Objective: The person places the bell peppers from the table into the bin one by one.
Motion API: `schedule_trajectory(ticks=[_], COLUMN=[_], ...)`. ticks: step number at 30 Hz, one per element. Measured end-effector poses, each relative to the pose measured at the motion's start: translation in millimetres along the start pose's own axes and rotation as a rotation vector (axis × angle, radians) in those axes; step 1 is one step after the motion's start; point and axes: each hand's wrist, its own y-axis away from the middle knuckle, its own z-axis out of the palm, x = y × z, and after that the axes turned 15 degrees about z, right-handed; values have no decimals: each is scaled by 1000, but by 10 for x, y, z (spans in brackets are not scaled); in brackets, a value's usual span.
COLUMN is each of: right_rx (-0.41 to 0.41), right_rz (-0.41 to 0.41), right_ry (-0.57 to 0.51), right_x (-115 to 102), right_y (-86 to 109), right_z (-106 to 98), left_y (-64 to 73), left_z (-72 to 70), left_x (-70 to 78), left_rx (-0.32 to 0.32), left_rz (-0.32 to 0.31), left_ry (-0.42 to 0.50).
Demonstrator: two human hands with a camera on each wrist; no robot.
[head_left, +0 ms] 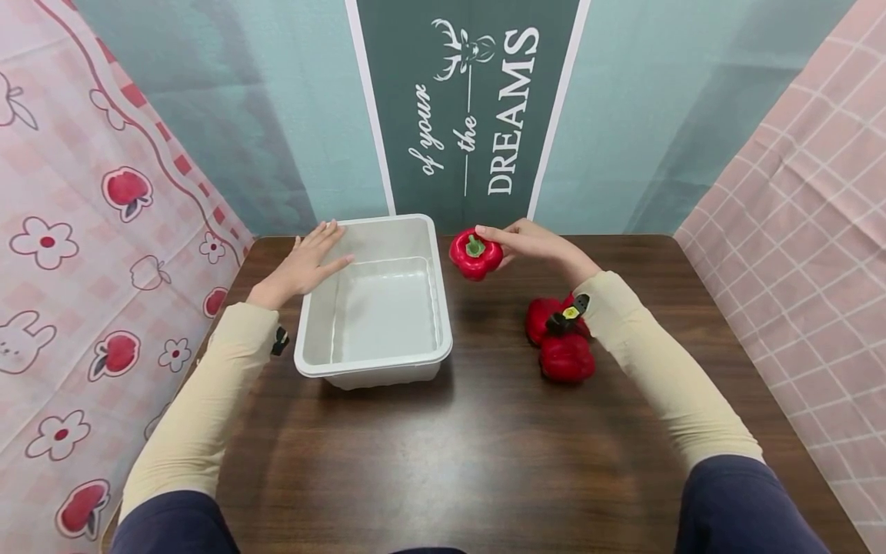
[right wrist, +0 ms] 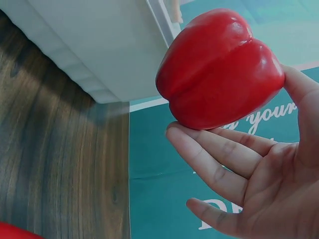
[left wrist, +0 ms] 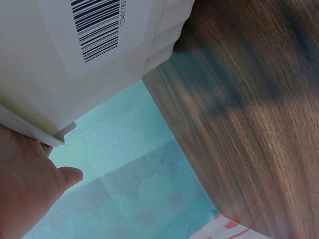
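Note:
A red bell pepper [head_left: 475, 255] with a green stem is held up in my right hand [head_left: 529, 240], just right of the white plastic bin [head_left: 443, 308]. In the right wrist view the thumb and fingertips pinch the pepper [right wrist: 214, 69] from two sides. My left hand [head_left: 311, 258] rests on the bin's far left rim, its fingers straight. Seen from the left wrist, the hand [left wrist: 30, 179] lies against the rim, and a barcode label [left wrist: 99, 25] shows on the bin's outer wall. Nothing lies inside the bin.
More red peppers [head_left: 566, 358] lie together on the brown wooden table [head_left: 450, 469], partly hidden by the right wrist. A teal cloth [head_left: 623, 115] hangs along the table's back edge. Patterned cloths [head_left: 817, 231] stand at both sides.

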Motion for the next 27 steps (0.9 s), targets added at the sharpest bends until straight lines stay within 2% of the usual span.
schedule_trajectory(ticks=[2,27], right_rx=[10,-51], right_rz=[-6,-35], right_ry=[-7,-120], right_x=[47,-119], right_y=[-81,-94], right_z=[5,86], left_y=[1,4], left_z=[2,14], left_x=[-2,-29], left_rx=[1,17], left_rz=[0,9], left_ry=[1,22])
